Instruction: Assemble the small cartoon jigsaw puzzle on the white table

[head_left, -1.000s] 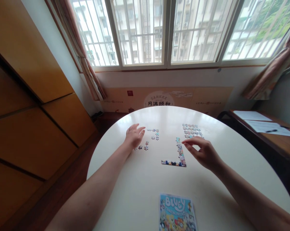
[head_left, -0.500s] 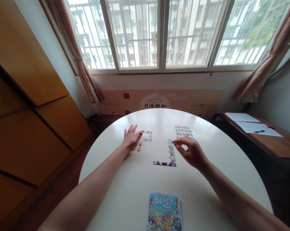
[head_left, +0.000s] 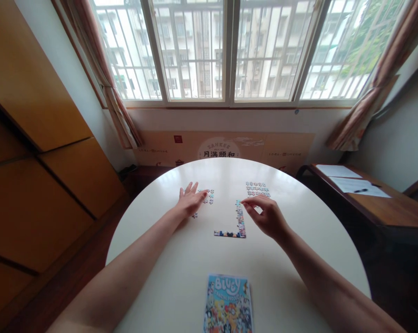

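Observation:
My left hand is spread over the left part of the table, palm down, fingers apart. It covers part of a group of loose puzzle pieces, and its thumb reaches over some of them. An assembled L-shaped puzzle strip lies between my hands, its short arm pointing left along the bottom. My right hand is pinched at the top of this strip, with thumb and forefinger at a small teal puzzle piece. Rows of loose pieces lie just beyond my right hand, partly hidden by it.
On the round white table, a blue "Bluey" picture sheet lies near me. To the right stands a brown wooden table with papers on it. Wooden cabinets are at left, and a barred window is ahead.
The view has swung slightly to the right. My left hand has shifted a little right over the loose pieces. My right hand keeps its pinch at the top of the strip.

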Motion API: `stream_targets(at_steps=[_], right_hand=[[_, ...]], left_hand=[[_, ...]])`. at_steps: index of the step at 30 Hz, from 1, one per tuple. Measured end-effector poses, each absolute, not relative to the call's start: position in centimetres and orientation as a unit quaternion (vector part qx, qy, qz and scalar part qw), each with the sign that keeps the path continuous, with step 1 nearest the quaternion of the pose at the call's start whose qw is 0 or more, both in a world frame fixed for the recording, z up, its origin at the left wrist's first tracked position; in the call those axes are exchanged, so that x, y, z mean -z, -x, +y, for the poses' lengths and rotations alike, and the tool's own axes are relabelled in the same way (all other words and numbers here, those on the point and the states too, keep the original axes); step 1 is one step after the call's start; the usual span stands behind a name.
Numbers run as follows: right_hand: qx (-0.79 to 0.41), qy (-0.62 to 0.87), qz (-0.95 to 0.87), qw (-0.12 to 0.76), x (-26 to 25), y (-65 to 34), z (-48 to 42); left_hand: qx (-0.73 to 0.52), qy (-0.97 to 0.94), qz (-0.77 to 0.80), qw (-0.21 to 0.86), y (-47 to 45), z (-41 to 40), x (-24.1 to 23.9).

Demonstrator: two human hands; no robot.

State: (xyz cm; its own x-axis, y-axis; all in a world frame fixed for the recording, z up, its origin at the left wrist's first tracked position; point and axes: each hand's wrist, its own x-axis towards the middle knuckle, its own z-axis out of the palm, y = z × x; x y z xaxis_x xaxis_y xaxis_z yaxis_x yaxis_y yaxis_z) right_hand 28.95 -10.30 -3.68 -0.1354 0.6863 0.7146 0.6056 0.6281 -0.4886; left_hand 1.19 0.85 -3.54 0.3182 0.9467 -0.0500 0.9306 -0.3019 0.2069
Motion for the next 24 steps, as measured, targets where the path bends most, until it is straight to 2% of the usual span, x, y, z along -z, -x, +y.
stream_targets(at_steps=[14,18,21,24], right_hand=[[-0.06,0.438,-0.751,0.49,4.2,-29.1,-10.5],[-0.07,0.444,-0.752,0.483,4.3,-29.6,-10.5],[-0.071,0.446,-0.75,0.484,4.3,-29.6,-10.6],[-0.076,0.447,-0.754,0.475,4.5,-29.4,-10.7]], left_hand=[[-0.058,-0.815,0.571,0.079,1.0,0.5,2.4],[-0.103,-0.818,0.561,0.077,2.8,0.5,2.4],[-0.155,-0.818,0.552,0.042,3.5,0.8,3.0],[-0.146,-0.83,0.538,0.01,3.3,0.8,3.6]])
